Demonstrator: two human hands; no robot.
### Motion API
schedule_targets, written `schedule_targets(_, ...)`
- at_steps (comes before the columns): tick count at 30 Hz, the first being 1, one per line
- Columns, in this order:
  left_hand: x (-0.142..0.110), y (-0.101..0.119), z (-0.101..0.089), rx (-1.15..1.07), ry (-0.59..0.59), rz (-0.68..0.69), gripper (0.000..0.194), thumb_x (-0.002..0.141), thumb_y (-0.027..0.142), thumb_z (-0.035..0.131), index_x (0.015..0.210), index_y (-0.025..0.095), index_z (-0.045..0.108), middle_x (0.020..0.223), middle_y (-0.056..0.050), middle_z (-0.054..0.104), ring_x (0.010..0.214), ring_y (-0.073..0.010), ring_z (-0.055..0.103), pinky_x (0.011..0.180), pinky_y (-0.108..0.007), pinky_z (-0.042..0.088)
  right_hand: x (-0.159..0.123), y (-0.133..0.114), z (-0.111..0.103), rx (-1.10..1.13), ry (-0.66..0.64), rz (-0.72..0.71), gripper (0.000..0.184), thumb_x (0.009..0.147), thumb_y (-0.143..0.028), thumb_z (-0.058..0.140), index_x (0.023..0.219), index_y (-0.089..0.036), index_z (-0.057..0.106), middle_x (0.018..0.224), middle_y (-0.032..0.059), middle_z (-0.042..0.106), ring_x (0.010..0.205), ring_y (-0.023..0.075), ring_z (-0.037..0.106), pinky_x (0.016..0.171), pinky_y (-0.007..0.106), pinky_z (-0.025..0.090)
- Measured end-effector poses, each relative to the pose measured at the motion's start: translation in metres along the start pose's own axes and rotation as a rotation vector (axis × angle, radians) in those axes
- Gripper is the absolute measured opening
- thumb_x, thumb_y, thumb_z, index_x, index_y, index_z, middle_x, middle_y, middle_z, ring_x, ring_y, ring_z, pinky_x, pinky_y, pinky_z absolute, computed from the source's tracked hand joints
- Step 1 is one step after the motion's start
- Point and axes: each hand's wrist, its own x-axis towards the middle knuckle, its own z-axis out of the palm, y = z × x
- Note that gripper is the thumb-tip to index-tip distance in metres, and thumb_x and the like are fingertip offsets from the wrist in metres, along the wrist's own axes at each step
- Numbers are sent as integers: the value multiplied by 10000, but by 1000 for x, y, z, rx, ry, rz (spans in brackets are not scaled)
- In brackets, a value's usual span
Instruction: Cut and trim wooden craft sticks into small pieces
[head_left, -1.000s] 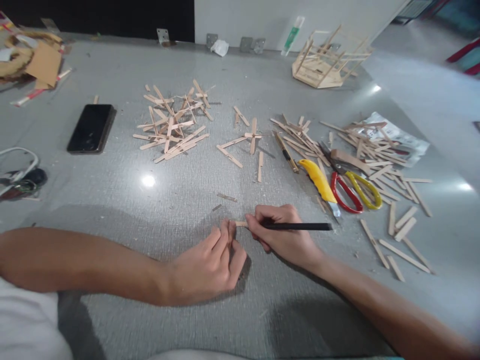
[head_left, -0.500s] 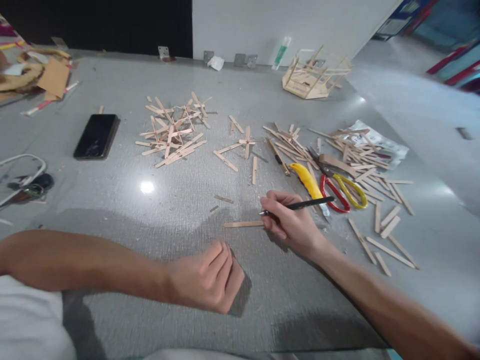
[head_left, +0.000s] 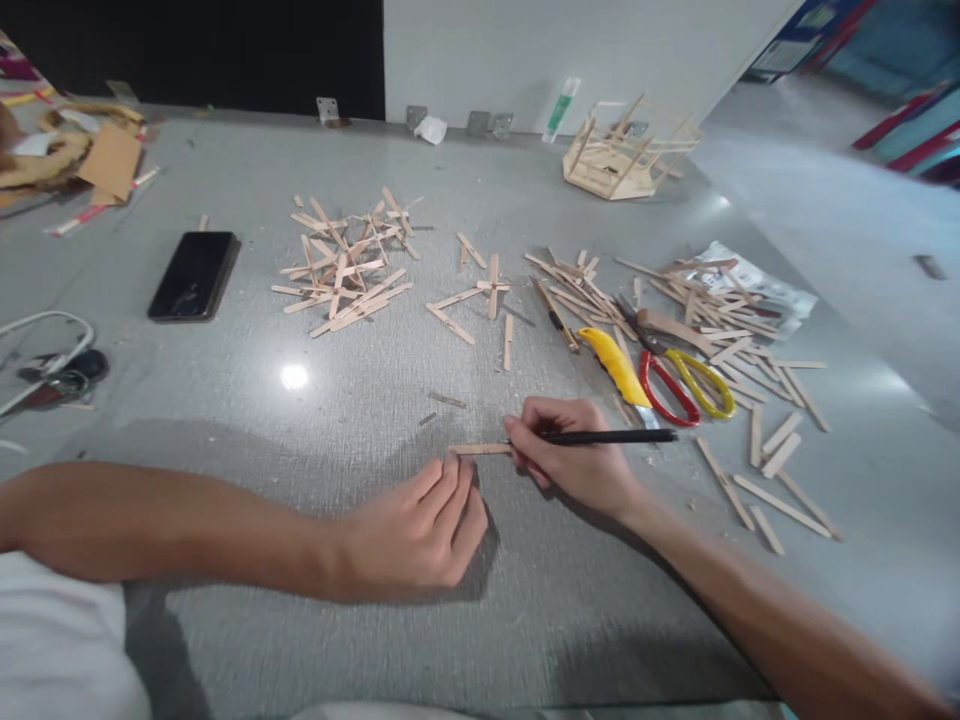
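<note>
A pale wooden craft stick [head_left: 481, 449] lies flat on the grey table in front of me. My left hand [head_left: 420, 525] rests below its left end, fingers bent and pressed together, the fingertips touching that end. My right hand [head_left: 577, 455] is closed around a black pen [head_left: 619, 437], which lies at a low slant. The pen's tip is close to the stick, partly covered by my fingers. The same hand hides the right end of the stick.
Glued craft-stick pieces [head_left: 352, 265] are heaped at centre-left. A yellow cutter [head_left: 611, 362], red-and-yellow scissors [head_left: 671, 390] and loose sticks [head_left: 742, 345] lie to the right. Farther back are a phone [head_left: 193, 276], a stick frame [head_left: 619, 165] and a glue tube [head_left: 561, 108].
My left fingers have stretched up from a fist to the stick's left end. My right hand has shifted slightly left, and the pen has tipped flatter.
</note>
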Motion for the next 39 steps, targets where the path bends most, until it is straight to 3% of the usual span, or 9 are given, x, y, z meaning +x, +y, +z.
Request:
schedule_targets(7, -3, 2, 4, -18, -92, -43, 362, 984, 287, 530, 1091, 5, 729, 1077, -202, 780, 1017, -289, 754, 893, -359, 578, 0, 9, 3, -100, -103, -38, 399, 954, -361, 670, 614, -194, 543, 407, -72, 506, 338, 63, 478, 403, 193, 379)
schedule_targets(11, 0, 1, 3, -30, -150, -62, 423, 1010, 299, 479, 1170, -21, 705, 1181, -219, 748, 1067, -300, 737, 932, -372, 562, 0, 8, 3, -94, -106, -29, 393, 966, -356, 654, 624, -196, 547, 400, -74, 503, 334, 65, 477, 401, 194, 378)
schedule_targets(17, 1, 1, 3, -61, -185, -40, 439, 1026, 314, 474, 1182, -31, 696, 1178, -219, 748, 1104, -314, 722, 1037, -407, 514, -3, 2, 0, -112, -27, -72, 391, 958, -334, 667, 613, -197, 545, 418, -67, 518, 338, 63, 477, 395, 196, 369)
schedule_targets(39, 4, -4, 5, -126, -160, -42, 439, 1013, 282, 453, 1160, -66, 677, 1150, -249, 740, 1103, -317, 709, 1072, -421, 475, 3, 5, 1, -191, -56, -97, 462, 970, -414, 609, 573, -222, 471, 385, -63, 455, 336, 72, 391, 388, 233, 291)
